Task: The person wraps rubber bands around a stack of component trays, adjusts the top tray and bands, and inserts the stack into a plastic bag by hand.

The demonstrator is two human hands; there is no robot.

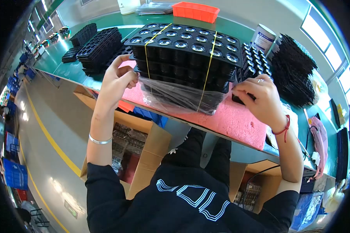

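A stack of black plastic trays (175,64) stands in front of me, its top tray filled with rows of shiny round lens-like parts. Two yellow bands (209,64) run around the stack. Thin clear plastic bag film (179,97) wraps the stack's lower part. At the stack's left corner, my left hand (118,79) pinches the bag's edge, thumb against curled fingers. My right hand (262,97), by the right corner, is closed with thumb and fingertips at the film's other side. Beneath the stack lies a pink foam sheet (237,124).
Stacked black trays (99,48) stand left on the green table (60,70), with more trays (293,70) at right. A white can (263,38) and an orange bin (195,11) are behind. Open cardboard boxes (146,163) sit below the table edge.
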